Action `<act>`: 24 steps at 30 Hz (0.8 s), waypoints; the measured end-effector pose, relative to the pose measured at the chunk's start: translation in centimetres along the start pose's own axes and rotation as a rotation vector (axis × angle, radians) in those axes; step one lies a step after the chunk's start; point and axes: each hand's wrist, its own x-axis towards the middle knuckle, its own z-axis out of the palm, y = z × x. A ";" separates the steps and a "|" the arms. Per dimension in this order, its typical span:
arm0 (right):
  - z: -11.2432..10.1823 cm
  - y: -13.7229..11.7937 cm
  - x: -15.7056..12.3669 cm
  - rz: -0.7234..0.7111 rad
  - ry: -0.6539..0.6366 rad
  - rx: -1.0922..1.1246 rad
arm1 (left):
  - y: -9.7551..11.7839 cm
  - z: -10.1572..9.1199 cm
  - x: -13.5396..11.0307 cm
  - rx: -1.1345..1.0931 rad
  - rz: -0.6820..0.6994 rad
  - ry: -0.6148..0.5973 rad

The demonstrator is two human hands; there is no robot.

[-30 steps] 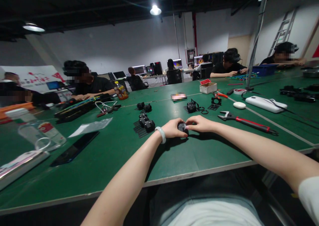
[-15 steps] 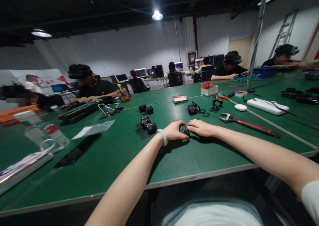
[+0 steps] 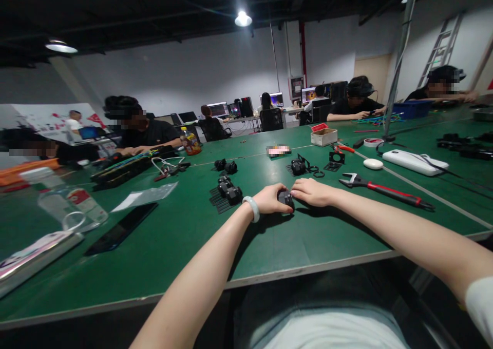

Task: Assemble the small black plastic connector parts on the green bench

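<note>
In the middle of the green table's near side, my left hand (image 3: 269,200) is wrapped around a small black faceted part (image 3: 285,199), thumb on the near side and fingers on the far side. My right hand (image 3: 313,191) has its curled fingertips at the part's right edge. Its thumb is hidden. Left of my hands lies a black assembly (image 3: 230,190) on a slatted plate. Beyond them are another black assembly (image 3: 297,167), a black ring (image 3: 319,174) and a black bracket (image 3: 336,159).
An adjustable wrench (image 3: 389,189), a white oval object (image 3: 373,163) and a white power bank (image 3: 415,162) lie to the right. A small box (image 3: 323,137) stands farther back. On the left are a phone (image 3: 122,228), a clear bag (image 3: 145,196) and a plastic bottle (image 3: 57,205). Co-workers sit across the table.
My right hand has shifted slightly, its fingers drawing back to the part's right edge and curling more. My left hand keeps its grip in nearly the same place.
</note>
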 end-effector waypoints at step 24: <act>-0.2 -1.3 0.0 -0.146 0.097 0.011 | 0.1 0.1 -0.2 -0.066 0.027 0.007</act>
